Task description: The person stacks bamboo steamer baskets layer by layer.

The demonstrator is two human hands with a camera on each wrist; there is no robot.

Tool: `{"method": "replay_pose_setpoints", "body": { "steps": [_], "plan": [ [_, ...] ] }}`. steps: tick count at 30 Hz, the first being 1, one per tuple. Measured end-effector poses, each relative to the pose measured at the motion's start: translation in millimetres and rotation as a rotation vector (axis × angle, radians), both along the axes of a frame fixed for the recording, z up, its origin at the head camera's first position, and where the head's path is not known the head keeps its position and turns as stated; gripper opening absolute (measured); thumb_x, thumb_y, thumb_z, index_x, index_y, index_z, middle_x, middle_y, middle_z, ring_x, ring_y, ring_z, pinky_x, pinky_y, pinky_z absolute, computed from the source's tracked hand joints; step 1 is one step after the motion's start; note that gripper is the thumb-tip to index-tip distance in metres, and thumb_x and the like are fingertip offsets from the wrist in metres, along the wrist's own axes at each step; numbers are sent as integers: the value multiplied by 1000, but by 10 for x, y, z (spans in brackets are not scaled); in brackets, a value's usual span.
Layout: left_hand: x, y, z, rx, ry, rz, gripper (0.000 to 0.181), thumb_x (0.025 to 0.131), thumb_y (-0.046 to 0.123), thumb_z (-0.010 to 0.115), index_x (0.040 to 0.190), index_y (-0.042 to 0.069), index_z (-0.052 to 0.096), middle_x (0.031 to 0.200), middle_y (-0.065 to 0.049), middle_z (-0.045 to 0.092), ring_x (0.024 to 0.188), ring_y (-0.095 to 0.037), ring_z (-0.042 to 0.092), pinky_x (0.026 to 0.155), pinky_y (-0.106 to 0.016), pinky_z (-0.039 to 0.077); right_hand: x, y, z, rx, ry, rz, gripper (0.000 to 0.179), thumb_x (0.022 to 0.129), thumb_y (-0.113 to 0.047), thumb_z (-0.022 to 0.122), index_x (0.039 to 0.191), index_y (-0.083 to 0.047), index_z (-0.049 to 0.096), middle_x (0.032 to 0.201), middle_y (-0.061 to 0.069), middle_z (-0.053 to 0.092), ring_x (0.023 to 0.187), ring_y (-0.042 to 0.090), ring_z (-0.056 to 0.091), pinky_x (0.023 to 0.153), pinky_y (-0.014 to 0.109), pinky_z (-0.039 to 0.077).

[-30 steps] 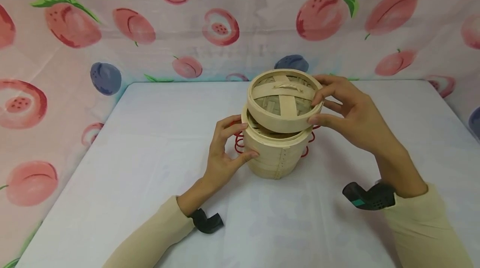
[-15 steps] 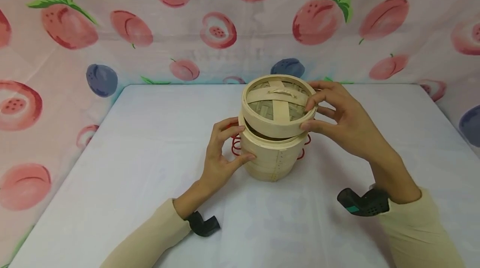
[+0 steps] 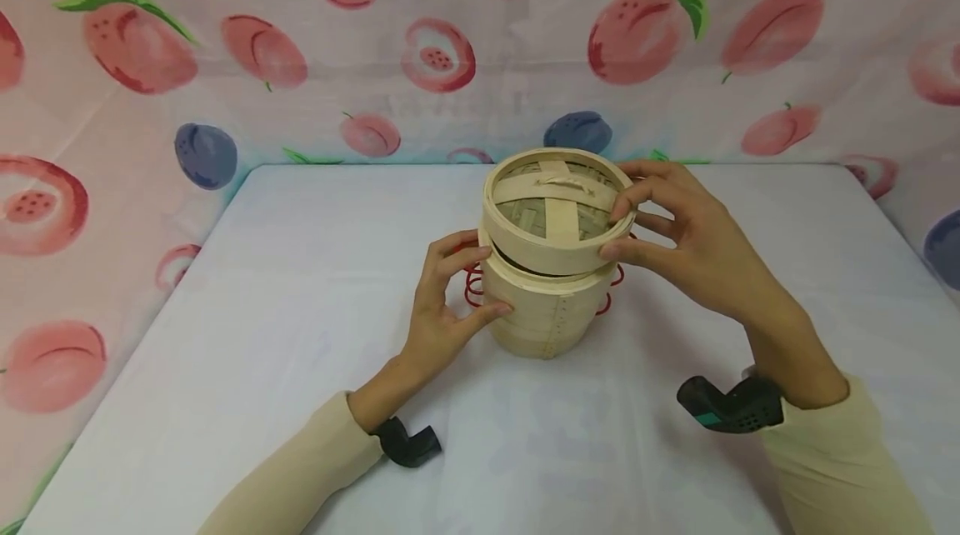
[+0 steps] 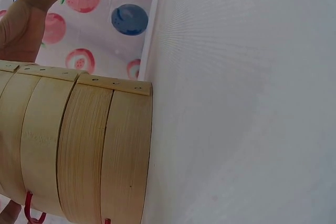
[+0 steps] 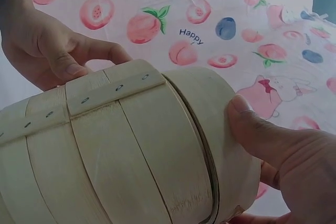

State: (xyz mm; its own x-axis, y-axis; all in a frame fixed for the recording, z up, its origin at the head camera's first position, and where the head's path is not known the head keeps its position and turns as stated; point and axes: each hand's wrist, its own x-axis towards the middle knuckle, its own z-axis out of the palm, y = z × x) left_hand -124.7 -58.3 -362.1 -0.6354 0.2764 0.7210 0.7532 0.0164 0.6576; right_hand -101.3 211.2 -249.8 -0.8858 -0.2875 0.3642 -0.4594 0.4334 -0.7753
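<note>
A bamboo steamer (image 3: 536, 322) stands upright on the white table, with red loops on its sides. Its round woven lid (image 3: 558, 256) sits tilted on top, the near edge raised so that a dark gap shows along the front rim. My right hand (image 3: 690, 239) grips the lid's right edge, thumb on the outer wall and fingers over the rim. The left hand (image 3: 442, 297) holds the steamer's left side, thumb in front and fingers at the upper rim. In the right wrist view the lid (image 5: 226, 145) meets the steamer body (image 5: 131, 145) with a narrow gap between them.
White cloth covers the table (image 3: 300, 335). A fruit-printed curtain (image 3: 517, 43) hangs behind and to the left. Each wrist carries a black camera mount, the right one (image 3: 727, 404) near the sleeve.
The lid has come down and left onto the steamer's top with my right hand, narrowing the opening. My left hand keeps its hold on the steamer.
</note>
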Motion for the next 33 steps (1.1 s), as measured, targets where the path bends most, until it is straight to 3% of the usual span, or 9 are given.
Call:
{"method": "replay_pose_setpoints", "body": {
  "steps": [3, 11, 21, 28, 33],
  "plan": [
    [0, 4, 4, 0, -1, 2, 57, 81, 38, 74, 130, 19, 50, 135, -14, 41, 122, -32, 42, 93, -41, 42, 11, -3, 9, -1, -8, -1, 29, 75, 0, 80, 95, -4, 60, 134, 2, 42, 125, 19, 40, 92, 22, 46],
    [-11, 21, 25, 10, 19, 11, 59, 82, 38, 74, 127, 14, 47, 133, -15, 43, 122, -32, 43, 90, -40, 43, 53, -24, 44, 48, -26, -26, 28, 75, -4, 81, 94, -6, 61, 134, 0, 41, 126, 19, 38, 93, 51, 44],
    [6, -1, 108, -24, -18, 52, 75, 81, 41, 74, 140, 14, 36, 132, -10, 47, 122, -28, 46, 90, -46, 46, 104, -73, 65, 76, -45, -44, 28, 75, -6, 81, 94, -5, 59, 135, 4, 38, 126, 25, 37, 92, 53, 44],
    [31, -15, 205, -93, -57, 67, 91, 70, 5, 84, 144, 17, 32, 131, -9, 47, 120, -22, 50, 89, -46, 47, 132, -105, 69, 120, 12, -54, 30, 73, -9, 83, 93, -7, 61, 136, 5, 38, 124, 28, 41, 88, 49, 47],
    [39, -26, 239, -135, -71, 92, 96, 68, 3, 86, 145, 20, 32, 126, -9, 48, 119, -20, 51, 87, -42, 49, 132, -110, 66, 146, 54, -45, 31, 72, -10, 84, 93, -8, 61, 135, 5, 40, 123, 27, 43, 87, 46, 48]
  ]
}}
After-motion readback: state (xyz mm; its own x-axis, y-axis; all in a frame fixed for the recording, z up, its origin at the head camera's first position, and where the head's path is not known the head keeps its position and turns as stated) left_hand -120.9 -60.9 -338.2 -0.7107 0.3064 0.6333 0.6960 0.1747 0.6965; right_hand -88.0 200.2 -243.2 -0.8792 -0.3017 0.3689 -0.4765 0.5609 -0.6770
